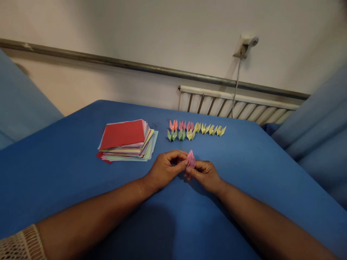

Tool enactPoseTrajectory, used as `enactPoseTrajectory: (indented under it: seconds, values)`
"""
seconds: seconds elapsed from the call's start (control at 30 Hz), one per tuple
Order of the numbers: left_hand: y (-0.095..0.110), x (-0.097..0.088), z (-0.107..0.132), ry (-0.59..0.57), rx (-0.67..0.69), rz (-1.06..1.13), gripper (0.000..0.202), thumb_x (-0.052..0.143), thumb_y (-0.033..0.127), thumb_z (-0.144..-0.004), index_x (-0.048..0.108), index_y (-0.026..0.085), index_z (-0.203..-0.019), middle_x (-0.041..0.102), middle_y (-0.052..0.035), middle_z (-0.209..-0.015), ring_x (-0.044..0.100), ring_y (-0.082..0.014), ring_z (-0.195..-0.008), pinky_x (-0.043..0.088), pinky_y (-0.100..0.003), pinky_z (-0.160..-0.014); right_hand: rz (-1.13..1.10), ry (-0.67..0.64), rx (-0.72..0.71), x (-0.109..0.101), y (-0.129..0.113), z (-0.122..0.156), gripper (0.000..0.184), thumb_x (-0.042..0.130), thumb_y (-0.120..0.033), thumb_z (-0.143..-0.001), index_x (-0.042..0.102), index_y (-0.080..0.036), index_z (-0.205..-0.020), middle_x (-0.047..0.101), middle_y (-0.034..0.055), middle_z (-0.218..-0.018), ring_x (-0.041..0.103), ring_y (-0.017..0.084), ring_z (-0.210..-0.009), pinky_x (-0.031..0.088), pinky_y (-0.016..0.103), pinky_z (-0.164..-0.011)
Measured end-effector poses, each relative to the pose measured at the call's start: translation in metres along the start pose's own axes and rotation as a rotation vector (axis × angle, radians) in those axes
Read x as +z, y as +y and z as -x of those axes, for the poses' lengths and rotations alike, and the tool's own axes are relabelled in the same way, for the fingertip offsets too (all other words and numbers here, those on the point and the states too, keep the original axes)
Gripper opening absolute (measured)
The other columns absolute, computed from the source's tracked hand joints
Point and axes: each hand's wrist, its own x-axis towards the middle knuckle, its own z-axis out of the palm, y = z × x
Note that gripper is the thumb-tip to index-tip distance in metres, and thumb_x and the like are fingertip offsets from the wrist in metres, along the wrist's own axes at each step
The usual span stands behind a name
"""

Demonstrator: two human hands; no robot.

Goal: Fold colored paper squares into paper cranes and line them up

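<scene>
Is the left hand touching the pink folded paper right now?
Touching: in the head view, the left hand has its thumb tip against the pink folded paper, with no gap showing.

Fingers (181,166) hide part of the pink folded paper (191,159).

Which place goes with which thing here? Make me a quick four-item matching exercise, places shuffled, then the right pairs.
Things
1. Pink folded paper
2. Coloured paper stack
3. Yellow origami figures
4. White radiator

Places
A. By the wall, beyond the blue table
B. On the table, to the right of the stack
C. Held by the left hand and right hand
D. On the table, to the left of the origami

Pairs: 1-C, 2-D, 3-B, 4-A
</scene>
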Motion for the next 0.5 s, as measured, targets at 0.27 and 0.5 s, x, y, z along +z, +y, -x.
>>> enactPoseTrajectory:
  seconds: [0.27, 0.5]
  values:
    - [-0.0013, 0.0031, 0.0009, 0.054, -0.028, 0.062, 0.014, 0.065, 0.029, -0.079, 0.065, 0.015, -0.075, 0.068, -0.0043, -0.087, 0.061, -0.0140, -0.077, 0.050, -0.027, -0.073, -0.088, 0.038, 0.063, 0.0036, -0.0021, -0.0004, 0.030, 0.067, -0.046, -0.079, 0.071, -0.017, -0.070, 0.068, 0.0021, -0.062, 0.060, 0.011, -0.053, 0.051, 0.025, -0.055]
    - [-0.0039, 0.0027, 0.0010, 0.050, -0.042, -0.002, 0.015, 0.062, 0.031, -0.081, 0.064, 0.016, -0.080, 0.066, -0.0018, -0.080, 0.060, -0.0132, -0.071, 0.050, -0.027, -0.070, -0.063, 0.076, 0.063, 0.0056, -0.0013, 0.0003, 0.031, 0.066, -0.047, -0.079, 0.071, -0.017, -0.072, 0.068, 0.0021, -0.064, 0.060, 0.012, -0.054, 0.050, 0.026, -0.055]
